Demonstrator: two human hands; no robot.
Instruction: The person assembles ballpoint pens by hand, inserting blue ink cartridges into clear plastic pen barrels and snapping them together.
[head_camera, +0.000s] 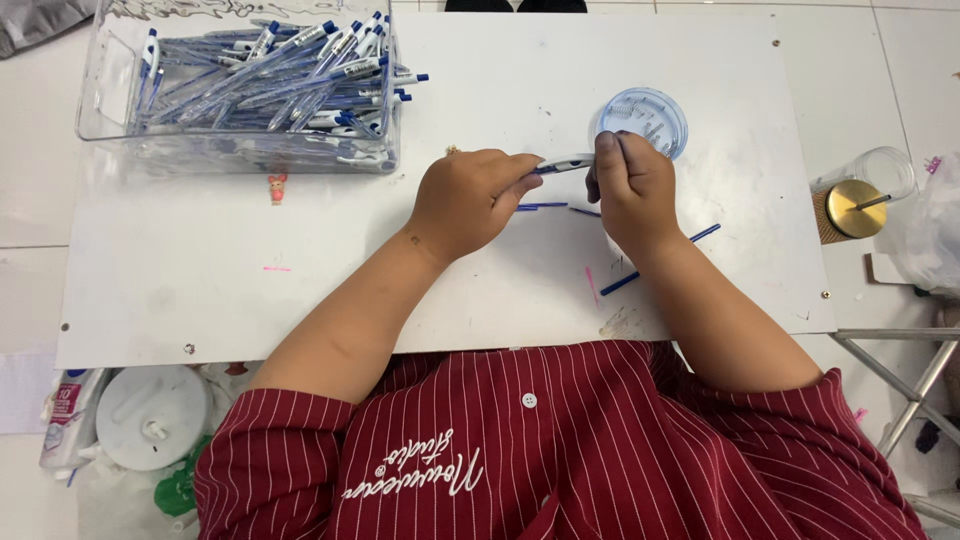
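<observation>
Where the two hands meet above the white board (250, 270), a blue-and-clear pen (562, 164) lies level between them. Left hand (470, 200) fingers are clamped on one end of the pen; right hand (630, 185) fingers are closed on the other end, so both pen tips are hidden. Just beyond the right hand on the board stands a round clear dish (655, 110) of small parts, partly covered by the knuckles. Thin blue refills (660, 262) lie on the board near the hands, some cut off by the wrists. At the board's far left corner sits a clear bin (110, 100) of finished pens.
</observation>
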